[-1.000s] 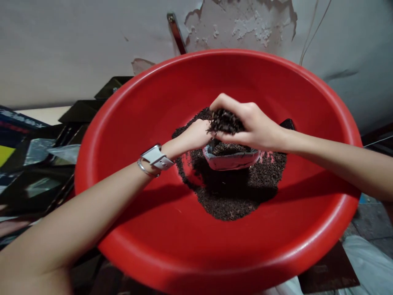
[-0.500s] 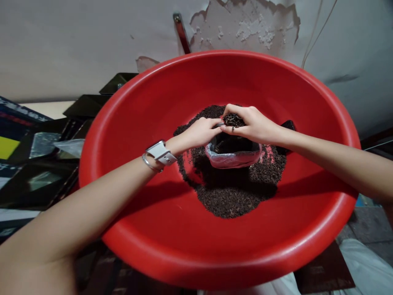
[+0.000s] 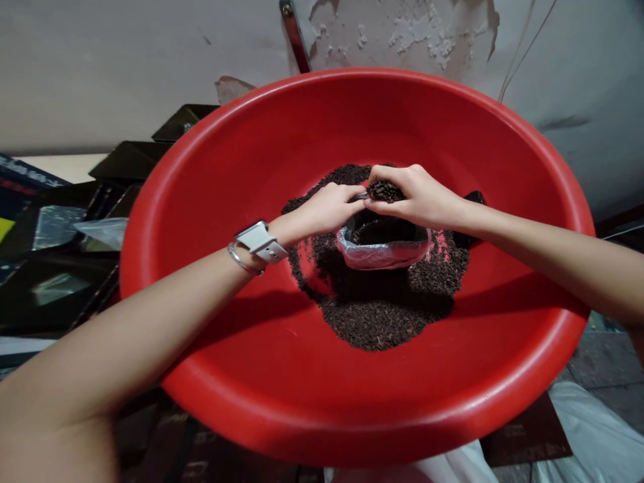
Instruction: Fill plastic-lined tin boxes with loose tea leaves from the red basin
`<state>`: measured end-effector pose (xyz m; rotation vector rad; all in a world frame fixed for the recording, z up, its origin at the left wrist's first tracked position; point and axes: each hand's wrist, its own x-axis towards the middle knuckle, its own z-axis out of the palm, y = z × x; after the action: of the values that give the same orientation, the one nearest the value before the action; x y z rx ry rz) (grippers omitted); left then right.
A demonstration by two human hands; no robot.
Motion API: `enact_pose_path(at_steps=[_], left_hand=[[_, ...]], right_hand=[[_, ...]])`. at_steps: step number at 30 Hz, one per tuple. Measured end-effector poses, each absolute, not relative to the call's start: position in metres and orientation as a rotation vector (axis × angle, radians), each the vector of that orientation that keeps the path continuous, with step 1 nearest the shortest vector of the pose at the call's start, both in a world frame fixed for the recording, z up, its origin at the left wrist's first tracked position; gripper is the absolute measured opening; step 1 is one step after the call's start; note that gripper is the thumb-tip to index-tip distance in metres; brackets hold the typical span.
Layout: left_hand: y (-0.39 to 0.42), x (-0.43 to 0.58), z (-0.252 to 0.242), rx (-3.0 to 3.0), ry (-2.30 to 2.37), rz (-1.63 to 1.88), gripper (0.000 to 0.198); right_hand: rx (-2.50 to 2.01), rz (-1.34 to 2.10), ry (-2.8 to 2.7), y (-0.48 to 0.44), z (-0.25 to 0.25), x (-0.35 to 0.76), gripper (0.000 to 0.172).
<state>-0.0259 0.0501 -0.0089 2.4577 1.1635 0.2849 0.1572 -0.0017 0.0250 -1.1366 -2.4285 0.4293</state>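
Note:
In the wide red basin (image 3: 241, 355) lies a spread of loose dark tea leaves (image 3: 382, 327). A small container lined with a clear plastic bag (image 3: 385, 257) stands in the middle of them, its inside dark. My left hand (image 3: 335, 206), with a white-strapped watch on the wrist, is closed at the container's far left rim, its fingertips pinching a dark edge there. Curled just above the opening, my right hand (image 3: 412, 194) holds a handful of dark tea leaves (image 3: 385, 191). The fingertips of both hands meet.
A black object (image 3: 473, 198) rests in the basin, partly behind my right wrist. Several open dark boxes (image 3: 47, 295), some with clear plastic bags inside, stand left of the basin. Behind is a wall with peeling paint (image 3: 402, 33). White fabric (image 3: 588, 429) shows at lower right.
The basin and its surroundings sit slightly higher in the picture, as the view has shifted. Both hands keep nearly the same pose over the container, the right still around the leaves.

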Motion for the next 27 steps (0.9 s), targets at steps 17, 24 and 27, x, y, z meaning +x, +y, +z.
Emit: enact_pose_path(at_steps=[17,24,27], left_hand=[[0.046,-0.026,-0.005,2.428,1.164,0.28,0.035],[0.049,-0.027,-0.008,2.458,1.158,0.27,0.037],[0.051,-0.027,-0.011,2.457,1.164,0.278,0.037]], right_hand=[[-1.168,0.091,-2.361,-0.01,0.036,0.155,0.015],[-1.177,0.093,-2.245,-0.007,0.041,0.157,0.014],[-1.166,0.12,-2.222,-0.008,0.041,0.157,0.025]])
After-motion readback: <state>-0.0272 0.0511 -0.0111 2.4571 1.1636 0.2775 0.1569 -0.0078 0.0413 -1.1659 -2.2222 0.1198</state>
